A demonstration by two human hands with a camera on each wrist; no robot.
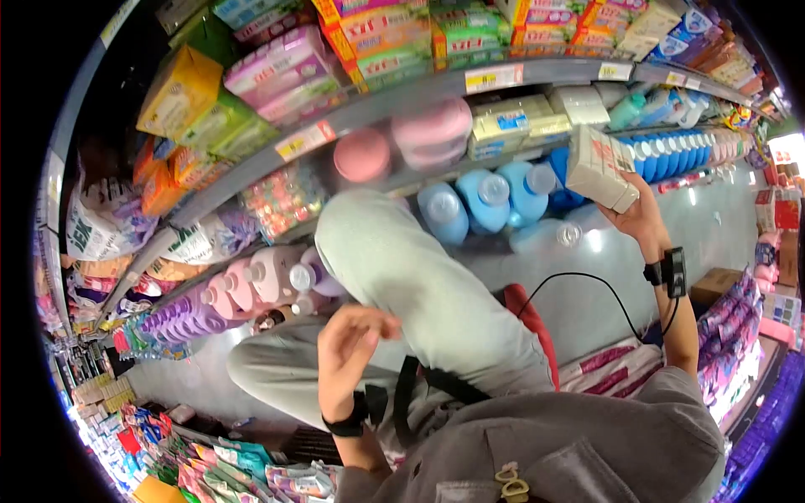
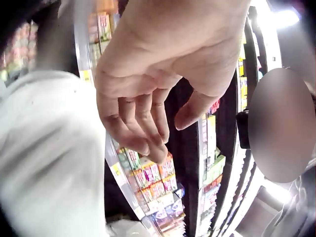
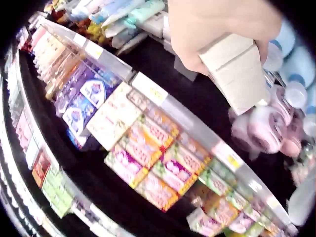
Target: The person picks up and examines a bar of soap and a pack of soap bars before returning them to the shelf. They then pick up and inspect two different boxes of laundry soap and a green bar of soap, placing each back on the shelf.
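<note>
The left hand is nearest, above the grey trousers, its fingers loosely bent and the thumb apart from them, holding nothing. A black strap circles that wrist.

Farther out, the right hand is clamped on a pale box, gripping it by its sides between thumb and fingers. The box is held tilted in front of the lower shelf. One side carries faint reddish print, too small to read; the right wrist view shows a plain, creamy side with a seam across it. A black cable loops near the right forearm.

Beyond the knee, blue bottles with clear caps stand on the lower shelf, with pink and purple bottles to their left in the head view. Above them are a round pink tub, a larger pink container and a bag of small, colourful pieces.

Yellow and white price labels line the shelf edge. Over it are stacked orange, pink and green packs with white lettering. At the far left, a white bag bears dark green letters, perhaps "JEX", though the lens bends them.
</note>
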